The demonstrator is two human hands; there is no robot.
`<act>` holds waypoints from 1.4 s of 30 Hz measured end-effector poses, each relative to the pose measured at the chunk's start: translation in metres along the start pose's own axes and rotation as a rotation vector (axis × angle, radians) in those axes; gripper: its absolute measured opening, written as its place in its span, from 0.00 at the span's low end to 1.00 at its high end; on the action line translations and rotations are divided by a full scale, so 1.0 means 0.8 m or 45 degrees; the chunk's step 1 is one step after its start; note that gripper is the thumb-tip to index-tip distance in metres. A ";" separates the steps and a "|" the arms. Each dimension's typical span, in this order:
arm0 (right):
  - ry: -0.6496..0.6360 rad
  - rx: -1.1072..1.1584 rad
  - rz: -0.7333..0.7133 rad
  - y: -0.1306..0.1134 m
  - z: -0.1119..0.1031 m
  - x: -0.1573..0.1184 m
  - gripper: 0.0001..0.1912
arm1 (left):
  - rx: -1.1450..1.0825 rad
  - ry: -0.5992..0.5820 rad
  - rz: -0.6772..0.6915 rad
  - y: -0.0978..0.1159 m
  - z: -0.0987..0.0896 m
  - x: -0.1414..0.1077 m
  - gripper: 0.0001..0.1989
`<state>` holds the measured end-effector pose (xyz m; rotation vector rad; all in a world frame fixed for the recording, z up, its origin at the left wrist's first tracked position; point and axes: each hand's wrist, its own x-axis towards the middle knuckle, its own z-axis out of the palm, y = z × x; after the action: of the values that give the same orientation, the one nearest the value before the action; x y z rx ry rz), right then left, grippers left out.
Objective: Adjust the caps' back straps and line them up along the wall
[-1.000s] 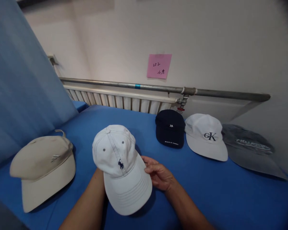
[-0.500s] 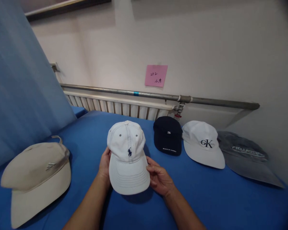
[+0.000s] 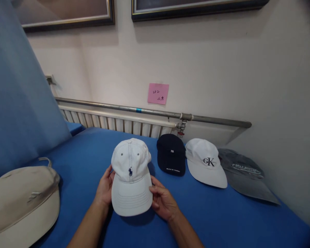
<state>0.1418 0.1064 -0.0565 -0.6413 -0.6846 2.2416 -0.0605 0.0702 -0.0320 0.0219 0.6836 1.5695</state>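
Observation:
Between my two hands is a white baseball cap (image 3: 131,172) with a dark blue horse-and-rider emblem, its brim toward me. My left hand (image 3: 105,186) grips the cap's left side, with some fingers hidden behind it. At the right edge of the brim, my right hand (image 3: 164,199) holds on with thumb and fingers. To the right stand a black cap (image 3: 171,156), a white cap with black letters (image 3: 206,165) and a grey cap (image 3: 245,175), in a row. A beige cap (image 3: 23,199) lies at the left, partly cut off by the frame.
The caps rest on a blue-covered surface (image 3: 209,220). Behind it are a white radiator (image 3: 119,124), a metal pipe (image 3: 160,113) and a red-handled valve (image 3: 181,131). A pink note (image 3: 158,93) is on the wall. A blue curtain (image 3: 20,93) hangs at left.
My view has tilted up and shifted slightly right, so picture frames show more and the beige cap is cut off. Both hands still hold the white cap, which looks nearly unchanged in pose.

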 end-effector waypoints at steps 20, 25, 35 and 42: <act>0.046 0.004 -0.230 -0.014 0.004 0.077 0.31 | 0.369 0.304 0.149 -0.018 -0.001 0.016 0.08; 0.047 0.016 -0.266 -0.023 0.002 0.110 0.33 | 0.425 0.293 0.155 -0.023 0.001 0.017 0.06; 0.108 0.043 -0.342 -0.042 -0.018 0.169 0.29 | 0.520 0.294 0.176 -0.032 -0.003 0.025 0.11; 0.148 0.036 -0.356 -0.051 -0.016 0.176 0.23 | 0.533 0.296 0.173 -0.033 0.001 0.028 0.11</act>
<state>0.0795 0.2385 -0.0743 -0.6161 -0.6406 1.9383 -0.0393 0.0900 -0.0515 0.2027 1.2071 1.5466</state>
